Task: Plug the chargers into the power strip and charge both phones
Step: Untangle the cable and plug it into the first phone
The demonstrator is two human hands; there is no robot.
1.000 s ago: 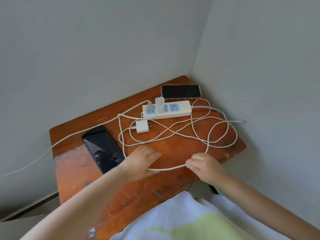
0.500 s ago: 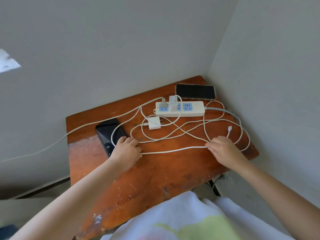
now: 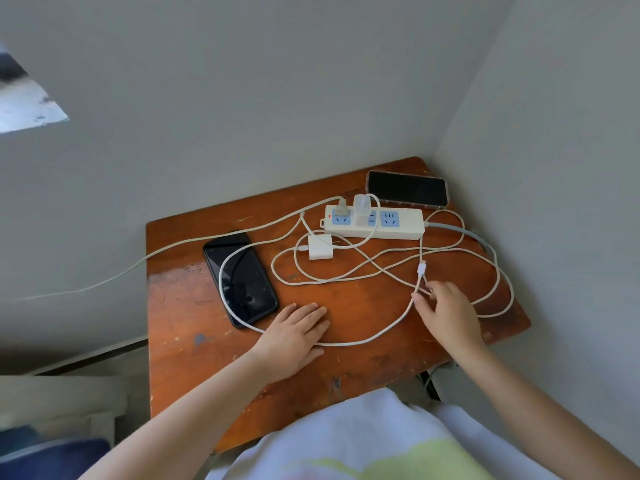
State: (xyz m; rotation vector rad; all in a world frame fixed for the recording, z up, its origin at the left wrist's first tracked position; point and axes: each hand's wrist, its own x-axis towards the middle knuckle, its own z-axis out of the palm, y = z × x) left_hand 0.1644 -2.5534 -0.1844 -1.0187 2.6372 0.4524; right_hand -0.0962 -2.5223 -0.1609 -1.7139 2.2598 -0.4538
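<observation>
One charger (image 3: 361, 209) sits in the power strip (image 3: 405, 224); the other (image 3: 320, 247) lies loose; both phones unconnected. Right hand (image 3: 446, 313) fingers pinch the cable (image 3: 363, 341); left hand (image 3: 294, 332) lies flat, open on the desk (image 3: 180, 306)

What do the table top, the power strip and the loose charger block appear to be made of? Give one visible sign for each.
Table top: probably wood under a reddish-brown varnish, with scratches, worn patches and a sheen.
Power strip: likely moulded plastic, smooth white with blue socket faces.
Loose charger block: seemingly smooth white plastic, with thin prongs that look like metal.
</observation>
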